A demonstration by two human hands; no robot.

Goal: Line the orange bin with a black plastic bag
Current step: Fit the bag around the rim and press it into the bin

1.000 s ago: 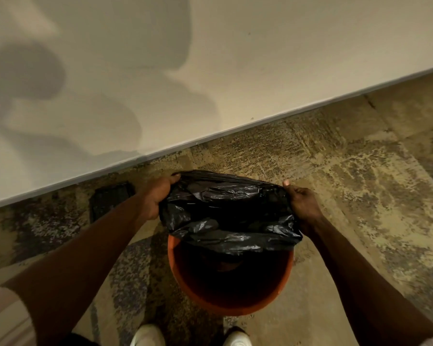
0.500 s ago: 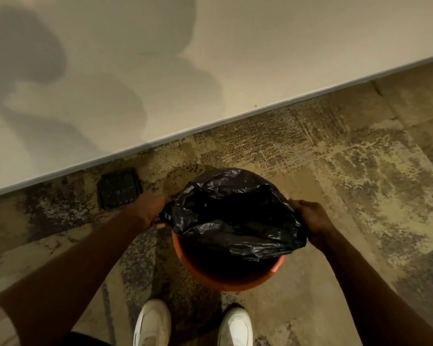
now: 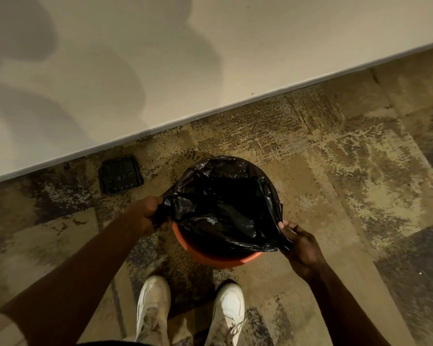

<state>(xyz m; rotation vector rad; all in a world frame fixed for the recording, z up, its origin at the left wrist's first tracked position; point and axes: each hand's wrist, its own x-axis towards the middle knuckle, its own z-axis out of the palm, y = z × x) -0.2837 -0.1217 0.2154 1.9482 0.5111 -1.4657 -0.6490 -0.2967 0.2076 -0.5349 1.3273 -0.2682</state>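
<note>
The orange bin (image 3: pixel 218 258) stands on the floor just beyond my feet; only its near rim shows. A black plastic bag (image 3: pixel 223 203) sits open in it, its mouth spread over the far rim and its middle sagging down inside. My left hand (image 3: pixel 145 213) pinches the bag's edge at the bin's left side. My right hand (image 3: pixel 299 242) grips the bag's edge at the near right, pulled out past the rim.
A pale wall (image 3: pixel 185 71) with a baseboard runs diagonally behind the bin. A dark square floor grate (image 3: pixel 120 174) lies left of the bin near the wall. My two white shoes (image 3: pixel 190 310) stand on worn patterned carpet close in front of the bin.
The bag went from bunched above the bin to opened and draped over the far rim. Both hands moved down and toward me along the bag's edge.
</note>
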